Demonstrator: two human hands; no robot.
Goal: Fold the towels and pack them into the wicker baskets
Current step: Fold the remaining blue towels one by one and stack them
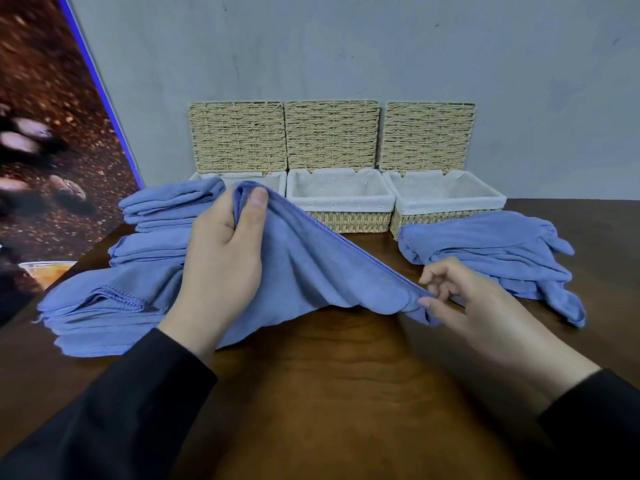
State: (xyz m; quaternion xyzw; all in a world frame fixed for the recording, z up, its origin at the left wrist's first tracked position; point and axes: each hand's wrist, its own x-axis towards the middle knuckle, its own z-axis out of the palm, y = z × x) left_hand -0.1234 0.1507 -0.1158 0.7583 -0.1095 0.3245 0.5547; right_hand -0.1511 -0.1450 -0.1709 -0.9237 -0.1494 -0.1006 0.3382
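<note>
A blue towel [311,268] hangs stretched above the brown table [329,393]. My left hand [221,261] grips its upper corner, thumb on top, in front of the left basket. My right hand [460,303] pinches the lower corner near the table. Three wicker baskets with white liners stand at the back with lids raised: left [273,180], middle [341,202], right [446,202]. The middle and right ones show only liner inside; the left one is partly hidden.
Folded blue towels lie in stacks at the left [104,306] and back left [166,206]. A loose heap of blue towels [491,258] lies at the right. A grey wall stands behind the baskets. A patterned panel leans at the far left [45,150].
</note>
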